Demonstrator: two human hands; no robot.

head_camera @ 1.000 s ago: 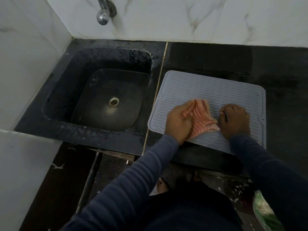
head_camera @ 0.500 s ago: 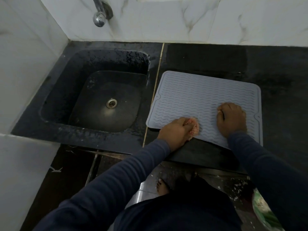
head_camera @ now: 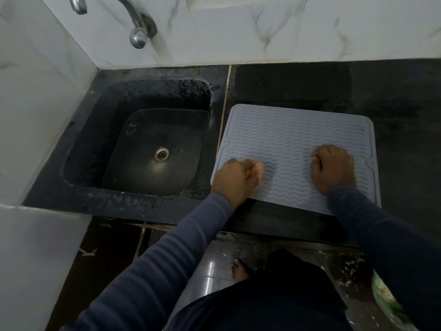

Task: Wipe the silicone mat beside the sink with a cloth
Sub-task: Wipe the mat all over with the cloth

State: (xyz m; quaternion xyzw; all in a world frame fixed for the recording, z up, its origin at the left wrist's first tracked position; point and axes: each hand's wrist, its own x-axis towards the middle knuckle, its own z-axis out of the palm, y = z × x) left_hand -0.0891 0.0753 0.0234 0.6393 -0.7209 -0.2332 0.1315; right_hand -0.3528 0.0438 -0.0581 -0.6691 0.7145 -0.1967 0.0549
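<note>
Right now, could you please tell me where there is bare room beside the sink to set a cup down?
Bare counter lies between the silicone mat and the tiled wall, and right of the mat. The mat's far half is bare too. Its near half is crowded: left hand gripping the cloth, right hand pressing down.

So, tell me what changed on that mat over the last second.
The left hand dragged the red-checked cloth leftward and toward the front edge of the grey ribbed silicone mat, away from the right hand. The cloth was spread out before and is now bunched in its grip, barely showing. Unchanged: the right hand, curled, rests on the mat's right side, and the mat lies beside the black sink.
</note>
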